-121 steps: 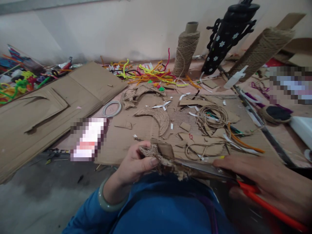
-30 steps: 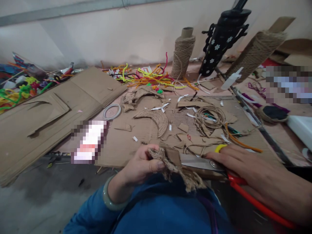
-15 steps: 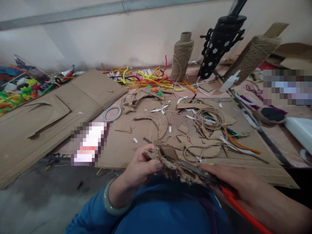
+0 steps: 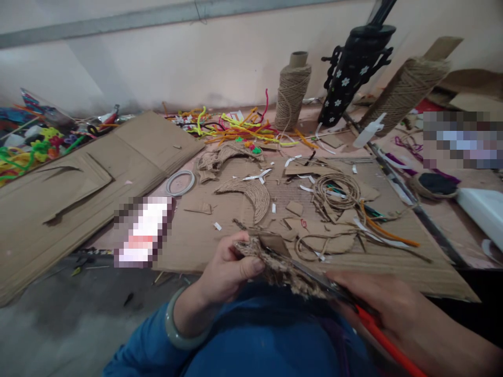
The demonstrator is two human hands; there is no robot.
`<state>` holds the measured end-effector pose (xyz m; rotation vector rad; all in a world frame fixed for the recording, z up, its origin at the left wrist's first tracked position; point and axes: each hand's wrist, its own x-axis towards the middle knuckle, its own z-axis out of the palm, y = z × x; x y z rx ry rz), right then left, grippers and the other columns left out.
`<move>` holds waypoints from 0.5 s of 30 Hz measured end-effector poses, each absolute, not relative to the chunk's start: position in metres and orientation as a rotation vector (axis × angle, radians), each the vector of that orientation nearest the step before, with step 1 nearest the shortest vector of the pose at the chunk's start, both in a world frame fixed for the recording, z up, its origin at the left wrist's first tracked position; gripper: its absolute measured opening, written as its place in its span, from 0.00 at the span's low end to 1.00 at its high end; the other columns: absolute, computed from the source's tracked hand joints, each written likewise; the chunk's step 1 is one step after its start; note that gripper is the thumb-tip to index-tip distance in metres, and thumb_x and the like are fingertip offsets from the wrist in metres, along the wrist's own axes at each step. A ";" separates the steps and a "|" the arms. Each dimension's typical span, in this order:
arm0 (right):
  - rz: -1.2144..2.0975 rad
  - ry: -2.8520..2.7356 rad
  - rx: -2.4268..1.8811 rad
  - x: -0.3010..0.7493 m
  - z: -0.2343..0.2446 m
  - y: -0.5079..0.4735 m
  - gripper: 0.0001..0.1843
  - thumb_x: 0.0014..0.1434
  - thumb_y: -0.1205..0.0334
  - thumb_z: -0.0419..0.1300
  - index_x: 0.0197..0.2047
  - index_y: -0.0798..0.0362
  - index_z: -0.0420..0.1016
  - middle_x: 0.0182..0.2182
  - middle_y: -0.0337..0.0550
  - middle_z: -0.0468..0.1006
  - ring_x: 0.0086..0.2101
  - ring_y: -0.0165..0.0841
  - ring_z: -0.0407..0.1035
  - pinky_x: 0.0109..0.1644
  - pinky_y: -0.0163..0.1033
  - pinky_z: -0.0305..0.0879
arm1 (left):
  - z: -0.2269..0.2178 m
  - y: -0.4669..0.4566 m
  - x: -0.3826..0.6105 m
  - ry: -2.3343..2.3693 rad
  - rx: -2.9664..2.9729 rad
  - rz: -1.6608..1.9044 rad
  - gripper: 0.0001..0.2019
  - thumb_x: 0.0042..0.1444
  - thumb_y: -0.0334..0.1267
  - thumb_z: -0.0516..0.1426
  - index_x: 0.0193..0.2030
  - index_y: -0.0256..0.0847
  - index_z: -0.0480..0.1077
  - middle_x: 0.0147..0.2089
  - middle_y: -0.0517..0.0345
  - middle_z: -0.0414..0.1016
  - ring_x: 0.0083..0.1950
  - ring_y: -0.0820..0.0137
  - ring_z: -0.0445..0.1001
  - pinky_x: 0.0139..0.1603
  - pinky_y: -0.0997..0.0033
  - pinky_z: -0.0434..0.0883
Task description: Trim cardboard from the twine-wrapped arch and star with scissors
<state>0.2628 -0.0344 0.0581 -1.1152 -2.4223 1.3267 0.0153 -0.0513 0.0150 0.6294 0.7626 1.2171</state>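
My left hand (image 4: 230, 269) is closed around a frayed twine-covered cardboard piece (image 4: 288, 272), thumb on top. In my right hand (image 4: 377, 296) are red-handled shears (image 4: 365, 317), whose dark metal blades reach left along the edge of that piece. The right fingers are partly hidden and blurred, and where the blade tips end is hard to see. Just beyond my hands, a crescent wound with twine (image 4: 255, 196) lies flat on a cardboard sheet (image 4: 236, 251). Behind it sits another curved twine piece (image 4: 228, 157).
A twine coil (image 4: 338, 191), cardboard scraps and paper strips lie across the sheet. Twine spools (image 4: 293, 97), a black flowered vase (image 4: 346, 78) and a glue bottle (image 4: 368, 131) stand behind. A tape roll (image 4: 179, 183) and large cardboard (image 4: 129, 152) are at left.
The shears and my right hand have shifted slightly along the piece, and the red handle sits a little differently. My left hand keeps its hold nearly unmoved.
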 end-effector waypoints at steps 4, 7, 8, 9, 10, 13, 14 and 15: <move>1.365 -2.408 -1.127 0.264 0.050 -0.038 0.12 0.60 0.68 0.53 0.41 0.48 0.77 0.37 0.41 0.82 0.38 0.36 0.77 0.48 0.40 0.73 | 0.013 -0.053 0.019 0.779 0.596 1.258 0.15 0.39 0.41 0.71 0.30 0.37 0.74 0.31 0.58 0.80 0.31 0.69 0.77 0.35 0.71 0.74; 1.250 -2.418 -1.150 0.265 0.046 -0.039 0.13 0.60 0.69 0.52 0.39 0.49 0.77 0.33 0.42 0.82 0.34 0.35 0.77 0.44 0.40 0.74 | 0.012 -0.053 0.021 0.775 0.574 1.269 0.15 0.39 0.42 0.71 0.30 0.38 0.74 0.30 0.58 0.80 0.31 0.69 0.77 0.34 0.70 0.74; 1.191 -2.420 -1.158 0.265 0.045 -0.038 0.13 0.60 0.69 0.52 0.39 0.50 0.77 0.33 0.43 0.81 0.33 0.36 0.77 0.43 0.40 0.75 | 0.012 -0.053 0.022 0.767 0.571 1.274 0.15 0.39 0.41 0.71 0.30 0.38 0.74 0.30 0.59 0.80 0.31 0.69 0.77 0.34 0.71 0.74; 1.130 -2.421 -1.166 0.264 0.045 -0.038 0.13 0.60 0.68 0.52 0.40 0.50 0.77 0.33 0.44 0.81 0.32 0.36 0.77 0.41 0.40 0.75 | 0.012 -0.053 0.023 0.756 0.567 1.281 0.14 0.40 0.41 0.71 0.29 0.38 0.74 0.30 0.59 0.80 0.30 0.70 0.77 0.34 0.71 0.74; 1.079 -2.423 -1.170 0.263 0.045 -0.037 0.13 0.60 0.67 0.52 0.41 0.51 0.77 0.33 0.45 0.81 0.32 0.36 0.77 0.40 0.40 0.75 | 0.012 -0.052 0.024 0.746 0.562 1.286 0.14 0.40 0.41 0.71 0.29 0.38 0.74 0.30 0.59 0.80 0.30 0.70 0.77 0.34 0.71 0.74; 1.017 -2.445 -1.136 0.259 0.045 -0.035 0.13 0.60 0.64 0.52 0.44 0.52 0.77 0.36 0.48 0.81 0.35 0.37 0.77 0.40 0.40 0.75 | 0.014 -0.051 0.026 0.728 0.553 1.288 0.13 0.41 0.41 0.71 0.29 0.39 0.74 0.31 0.59 0.81 0.31 0.69 0.78 0.34 0.70 0.75; 1.016 -2.457 -1.117 0.257 0.046 -0.034 0.13 0.61 0.64 0.52 0.44 0.53 0.77 0.36 0.48 0.81 0.34 0.37 0.76 0.40 0.40 0.75 | 0.015 -0.051 0.027 0.727 0.552 1.293 0.13 0.41 0.41 0.71 0.30 0.39 0.74 0.31 0.59 0.81 0.31 0.68 0.78 0.34 0.69 0.75; 0.999 -2.463 -1.105 0.256 0.046 -0.034 0.13 0.61 0.63 0.52 0.43 0.53 0.77 0.35 0.47 0.81 0.33 0.36 0.76 0.40 0.40 0.75 | 0.016 -0.051 0.027 0.724 0.553 1.296 0.14 0.40 0.41 0.71 0.30 0.39 0.74 0.31 0.58 0.81 0.31 0.67 0.78 0.35 0.69 0.75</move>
